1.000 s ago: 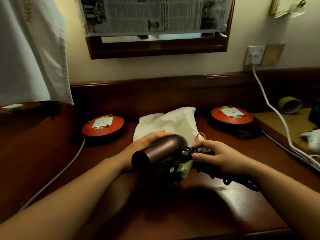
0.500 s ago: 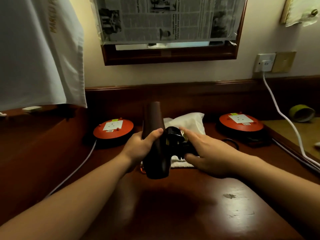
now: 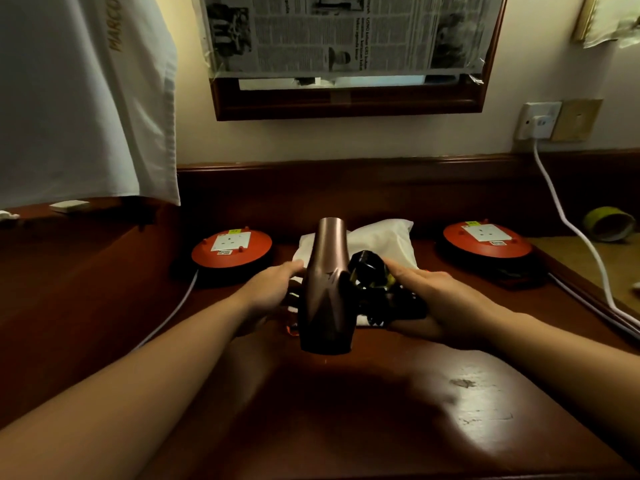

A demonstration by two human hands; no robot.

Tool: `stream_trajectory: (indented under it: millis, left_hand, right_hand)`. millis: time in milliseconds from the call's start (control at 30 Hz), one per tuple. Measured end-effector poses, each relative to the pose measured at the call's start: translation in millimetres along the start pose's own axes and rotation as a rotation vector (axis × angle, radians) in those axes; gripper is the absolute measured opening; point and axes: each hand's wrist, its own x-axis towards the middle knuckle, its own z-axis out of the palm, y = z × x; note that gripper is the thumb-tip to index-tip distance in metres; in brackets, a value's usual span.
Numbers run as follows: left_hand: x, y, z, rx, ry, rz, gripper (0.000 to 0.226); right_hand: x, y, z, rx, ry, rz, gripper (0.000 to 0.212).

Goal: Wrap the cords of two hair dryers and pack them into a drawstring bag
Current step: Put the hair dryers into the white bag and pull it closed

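Note:
A bronze hair dryer stands with its barrel pointing up and away, just above the dark wooden desk. My left hand holds the barrel's left side. My right hand grips the black handle and the black cord bundled around it. Right behind the dryer lies a white drawstring bag, with a bit of orange string showing under the dryer. Only one dryer is visible.
Two round orange socket reels sit at the back left and back right. A white cable runs from the wall socket down the right side. A white cloth hangs at the left. A green roll lies far right.
The dryer was turned from lying sideways to barrel-up, then carried a little away toward the bag. My left hand shifted from wrapping the barrel to its left side.

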Motion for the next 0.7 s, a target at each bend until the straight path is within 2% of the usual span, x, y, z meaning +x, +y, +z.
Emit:
stream_trajectory:
  millis: [67,133,200,233,300,367,433,567,700]
  left_hand:
    - [8,-12,-7,0.479,0.094,0.187,0.020]
    - [12,-22,-8,0.913,0.062,0.248,0.041]
    - [17,-33,-5,1.075,0.047,0.199,0.056]
    - [20,-37,-2,1.107,0.055,0.173,0.052]
    - [28,-45,2,1.114,0.116,0.163,0.029]
    - [33,-48,2,1.064,0.176,0.198,0.015]
    - [39,-48,0,0.975,0.213,0.259,0.012]
    - [43,-34,-4,0.663,0.266,0.305,0.012]
    - [38,-23,-8,0.618,0.242,0.381,0.006]
  right_hand:
    - [-4,6,-6,0.065,-0.024,0.046,0.092]
    - [-11,10,-12,0.092,-0.053,0.082,0.090]
    - [-18,12,-16,0.131,-0.081,0.113,0.081]
    - [-22,12,-18,0.149,-0.092,0.129,0.076]
    - [-28,10,-22,0.162,-0.129,0.174,0.075]
    - [-34,5,-27,0.201,-0.185,0.241,0.086]
    - [-39,-3,-32,0.274,-0.217,0.275,0.088]
    - [-30,-30,-40,0.379,-0.283,0.215,0.074]
    - [-8,-42,-25,0.380,-0.379,0.226,0.071]
